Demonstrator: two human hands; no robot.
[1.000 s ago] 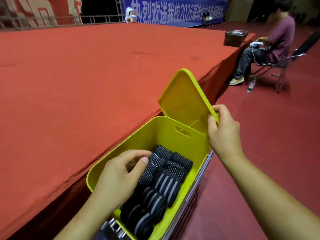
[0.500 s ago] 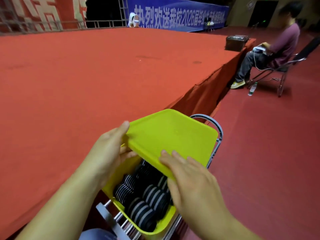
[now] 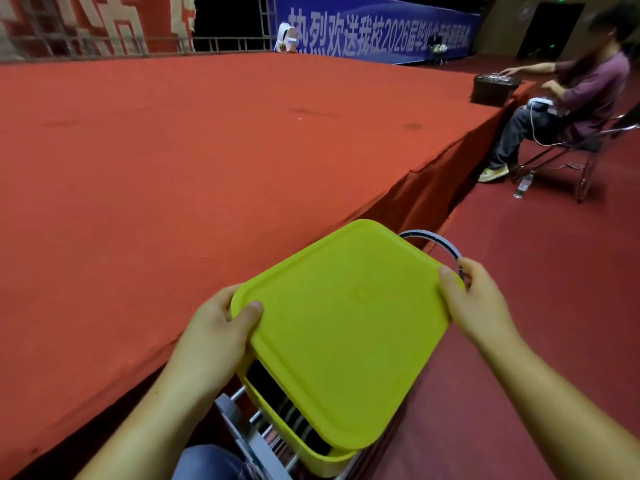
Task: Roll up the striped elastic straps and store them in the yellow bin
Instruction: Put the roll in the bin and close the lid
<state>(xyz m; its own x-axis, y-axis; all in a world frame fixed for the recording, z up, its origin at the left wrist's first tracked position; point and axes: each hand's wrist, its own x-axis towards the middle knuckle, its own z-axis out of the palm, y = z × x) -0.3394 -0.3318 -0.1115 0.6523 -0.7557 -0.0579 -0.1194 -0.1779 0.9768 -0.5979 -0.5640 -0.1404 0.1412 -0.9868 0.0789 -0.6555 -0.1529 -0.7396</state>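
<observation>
Lid over yellow bin, edges gripped by left hand and right hand (thumbs atop).

Only thing I can actually read on my feed is the blue banner along the back, in white characters: 热烈欢送我校2026届毕业, and after that it blurs out. The red banner on the left has big white characters, but they're too cropped to read.

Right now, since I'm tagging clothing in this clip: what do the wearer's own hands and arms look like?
The left hand and right hand are bare: no gloves, rings or watch show. Both forearms are uncovered to the frame's edge; no sleeve in view.
</observation>
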